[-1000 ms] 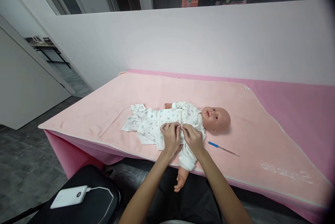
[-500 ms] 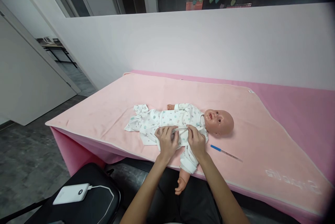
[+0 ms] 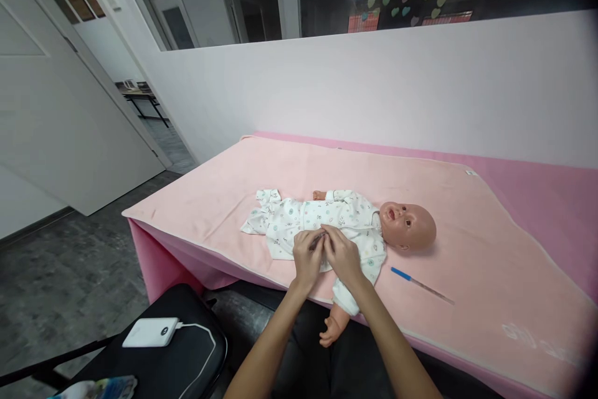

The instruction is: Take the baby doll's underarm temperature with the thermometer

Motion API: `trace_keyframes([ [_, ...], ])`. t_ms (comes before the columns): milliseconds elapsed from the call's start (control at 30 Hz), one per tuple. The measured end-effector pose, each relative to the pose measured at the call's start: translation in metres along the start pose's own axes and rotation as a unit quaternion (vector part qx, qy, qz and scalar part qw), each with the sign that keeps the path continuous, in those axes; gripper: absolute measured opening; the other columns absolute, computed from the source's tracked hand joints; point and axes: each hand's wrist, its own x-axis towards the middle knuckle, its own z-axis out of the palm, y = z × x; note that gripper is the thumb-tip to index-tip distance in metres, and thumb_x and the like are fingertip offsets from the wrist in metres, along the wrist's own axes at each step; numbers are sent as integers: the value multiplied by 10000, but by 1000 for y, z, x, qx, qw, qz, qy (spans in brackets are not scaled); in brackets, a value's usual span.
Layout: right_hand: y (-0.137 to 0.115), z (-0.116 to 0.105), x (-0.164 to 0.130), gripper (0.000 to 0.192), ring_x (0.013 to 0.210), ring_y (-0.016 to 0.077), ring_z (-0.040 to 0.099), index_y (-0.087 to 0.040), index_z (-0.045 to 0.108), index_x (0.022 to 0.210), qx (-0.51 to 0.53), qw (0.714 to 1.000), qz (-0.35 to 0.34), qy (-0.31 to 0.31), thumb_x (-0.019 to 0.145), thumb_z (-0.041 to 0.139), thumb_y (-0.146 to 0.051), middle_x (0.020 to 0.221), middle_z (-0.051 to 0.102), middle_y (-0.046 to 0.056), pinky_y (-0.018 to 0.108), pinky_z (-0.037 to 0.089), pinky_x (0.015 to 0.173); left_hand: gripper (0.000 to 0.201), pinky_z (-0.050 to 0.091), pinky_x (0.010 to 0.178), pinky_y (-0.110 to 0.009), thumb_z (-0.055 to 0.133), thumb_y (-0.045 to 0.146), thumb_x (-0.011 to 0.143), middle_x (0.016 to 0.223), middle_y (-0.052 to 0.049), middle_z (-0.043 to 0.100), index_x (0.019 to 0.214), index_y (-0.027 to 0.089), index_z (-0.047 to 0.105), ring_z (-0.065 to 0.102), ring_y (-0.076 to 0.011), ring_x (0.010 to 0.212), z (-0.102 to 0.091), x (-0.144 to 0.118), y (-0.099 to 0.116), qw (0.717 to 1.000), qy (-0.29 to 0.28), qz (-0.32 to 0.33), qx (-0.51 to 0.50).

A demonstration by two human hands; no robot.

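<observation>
A baby doll (image 3: 413, 226) lies on its back, head to the right, in a white printed shirt (image 3: 357, 215) and matching trousers (image 3: 284, 221). At the near side of its waist, my left hand (image 3: 307, 256) is closed, thumb and fingers pinching the shirt's edge. My right hand (image 3: 343, 256) is closed in a pinch right beside it, fingertips meeting the left ones over the cloth. The exact bit of cloth between the fingertips is hidden. One doll arm (image 3: 335, 324) hangs over the table's near edge, below my right wrist.
A pink blanket (image 3: 467, 218) covers the table. A thin stick with a blue handle (image 3: 411, 279) lies right of my hands. On a black chair (image 3: 196, 337) at lower left rests a white power bank (image 3: 152, 332) with a cable. A white wall (image 3: 374, 94) stands behind.
My hands have come together, the right moving left until the fingertips meet at the doll's waist. The camera view has shifted left and up, and a colourful packet now shows on the chair.
</observation>
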Motion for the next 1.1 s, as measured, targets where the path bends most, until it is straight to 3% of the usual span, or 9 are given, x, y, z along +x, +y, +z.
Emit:
trace_keyframes([
  [200,11,0,-5,291,952,161,648,-214,623,1077,51,998,9,22,883,408,-186,1041,681,42,284,542,820,144,454,739,-321,533,289,863,759,-18,631,850,218,657,566,-161,761,0,-1,-2,999,10,-7,-44],
  [333,12,3,-5,285,994,166,636,-215,636,1042,58,998,9,22,885,401,-177,1065,676,46,301,532,856,113,474,740,-307,555,271,845,806,-24,642,861,207,647,587,-160,801,1,-1,0,997,34,-12,-62],
  [533,9,-1,-7,245,989,166,630,-209,623,976,48,999,16,20,892,394,-185,1073,660,55,290,534,815,129,485,713,-283,514,188,838,845,-31,619,900,205,625,586,-152,811,1,-1,2,998,20,7,-60],
  [667,6,-4,-4,227,951,166,638,-201,613,945,52,998,23,12,896,391,-205,1096,643,72,269,541,746,207,489,721,-288,465,109,793,878,-40,586,919,195,605,578,-155,819,1,0,1,997,62,1,-53],
  [767,5,-9,-8,219,943,178,641,-197,613,947,72,994,39,70,893,402,-211,1089,643,91,278,548,725,245,486,759,-311,427,92,782,903,-51,576,921,197,599,565,-173,881,-4,2,-1,994,106,-4,-27],
  [833,5,-17,-22,205,957,194,639,-200,615,962,77,984,56,149,885,425,-209,1040,660,97,307,557,743,234,476,802,-337,422,111,801,923,-60,573,924,204,599,552,-189,930,-13,-2,-2,991,134,2,4],
  [933,0,-41,-70,214,940,224,651,-242,621,1019,61,963,114,237,864,474,-234,997,675,89,380,576,770,189,457,845,-377,467,155,826,936,-62,579,940,222,603,549,-207,949,-40,-24,-7,986,156,37,53],
  [1000,-8,-62,-114,236,872,263,669,-328,630,1038,29,952,179,248,827,526,-305,967,685,66,433,599,697,210,450,839,-406,495,146,818,914,-55,594,964,251,603,557,-218,927,-62,-50,-13,982,157,65,77],
  [1100,-23,-90,-169,315,778,346,665,-527,606,1009,-32,923,242,297,695,622,-496,839,678,42,479,572,457,249,428,827,-462,541,123,773,834,-28,619,920,306,622,580,-225,806,-86,-100,-23,983,100,113,106],
])
